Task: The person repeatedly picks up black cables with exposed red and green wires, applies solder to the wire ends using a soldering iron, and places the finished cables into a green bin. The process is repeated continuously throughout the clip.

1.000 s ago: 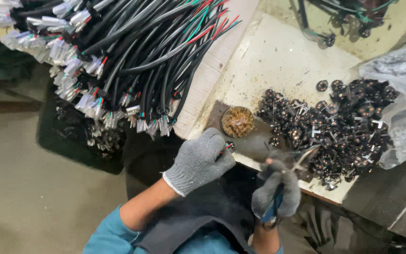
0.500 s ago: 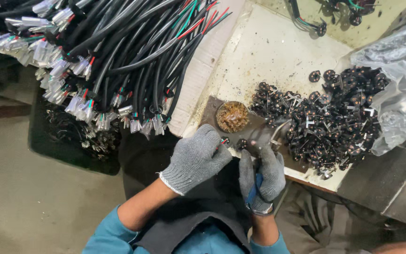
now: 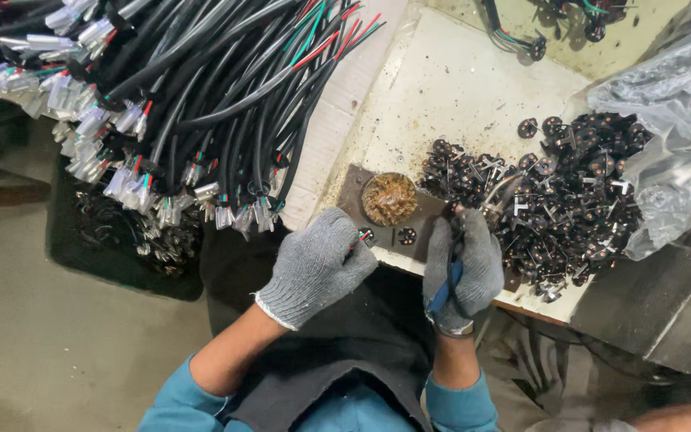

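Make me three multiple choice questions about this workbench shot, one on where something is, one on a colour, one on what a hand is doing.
1. Where does the bundle of black cables lie?
A. Upper left of the picture
B. Inside the clear plastic bag
C. Under the right hand

2. What colour are the gloves on both hands?
A. Orange
B. Grey
C. White

3. What is the right hand doing?
A. Lying flat and empty
B. Gripping a blue-handled tool
C. Lifting the bag

Answers: 1 A, the cables fan across the top left, away from bag and hands. 2 B, the left hand and the right both wear grey knit. 3 B, its fingers close round the blue handle beside the heap of small black parts.
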